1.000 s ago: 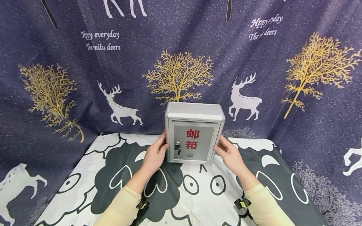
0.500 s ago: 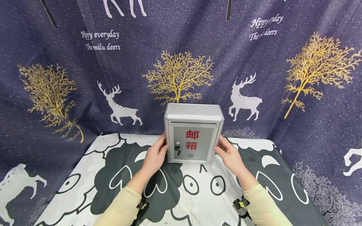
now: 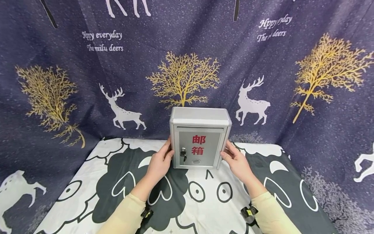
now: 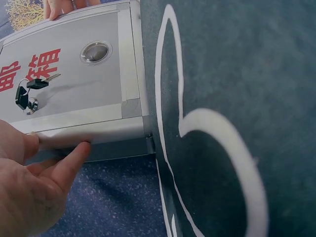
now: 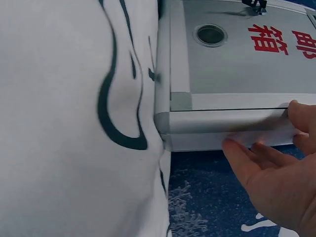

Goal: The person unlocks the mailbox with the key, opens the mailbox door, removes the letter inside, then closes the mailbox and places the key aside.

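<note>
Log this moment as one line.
left hand: holding mailbox side; right hand: holding opposite side; mailbox: upright on cloth; keys: at lock

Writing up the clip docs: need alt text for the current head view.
A person's left hand and right hand hold a silver box by its sides, red Chinese characters and keys on its front. It stands upright on a cartoon-print cloth before a dark blue backdrop with deer and gold trees.
</note>
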### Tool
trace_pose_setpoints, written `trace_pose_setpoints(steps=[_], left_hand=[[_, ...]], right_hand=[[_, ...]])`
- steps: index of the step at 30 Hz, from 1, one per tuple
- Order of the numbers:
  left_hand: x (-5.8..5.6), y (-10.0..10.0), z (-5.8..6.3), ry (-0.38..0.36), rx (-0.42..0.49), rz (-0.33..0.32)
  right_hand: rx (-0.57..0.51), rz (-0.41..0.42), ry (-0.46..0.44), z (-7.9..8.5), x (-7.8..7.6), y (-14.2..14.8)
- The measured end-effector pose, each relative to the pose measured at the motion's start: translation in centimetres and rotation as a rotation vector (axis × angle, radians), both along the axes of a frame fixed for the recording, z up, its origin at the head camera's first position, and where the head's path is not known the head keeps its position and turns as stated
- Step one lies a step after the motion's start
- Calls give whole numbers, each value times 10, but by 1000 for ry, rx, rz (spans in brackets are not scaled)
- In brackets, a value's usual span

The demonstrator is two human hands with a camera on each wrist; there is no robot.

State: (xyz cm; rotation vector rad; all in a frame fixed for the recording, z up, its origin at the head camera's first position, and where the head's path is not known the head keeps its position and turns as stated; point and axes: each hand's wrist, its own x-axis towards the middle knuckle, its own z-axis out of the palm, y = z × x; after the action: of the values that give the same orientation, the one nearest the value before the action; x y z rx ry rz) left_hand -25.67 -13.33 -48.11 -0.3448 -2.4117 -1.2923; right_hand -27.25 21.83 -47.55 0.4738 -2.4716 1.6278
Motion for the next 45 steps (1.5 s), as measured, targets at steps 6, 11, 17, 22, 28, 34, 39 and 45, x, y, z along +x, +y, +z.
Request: trace_pose_setpoints(steps=[6,11,17,22,28,34,39,45], left_hand=[[0,-2,-2,-5,1,1],[-1,-3,-3,-6,6,-7],[0,-3,-3,-10,10,-10],[1,-3,-3,-11,14,-10],[0,-2,-2,-2,21,-20],[1,-3,-2,-1,21,-22],[1,-3,-3,-13,21,-12],[1,-2,-2,11,5,-15]], right_hand=[[97,-32,28,18,11,-1],[141,-139,204,36,25,-8],[73,-267,465,44,38,-22],[69,-211,429,41,45,-36],[53,-150,303,33,48,-54],[62,-98,251,27,44,-75],[111,-87,239,29,41,-90],[202,-89,295,30,37,-104]])
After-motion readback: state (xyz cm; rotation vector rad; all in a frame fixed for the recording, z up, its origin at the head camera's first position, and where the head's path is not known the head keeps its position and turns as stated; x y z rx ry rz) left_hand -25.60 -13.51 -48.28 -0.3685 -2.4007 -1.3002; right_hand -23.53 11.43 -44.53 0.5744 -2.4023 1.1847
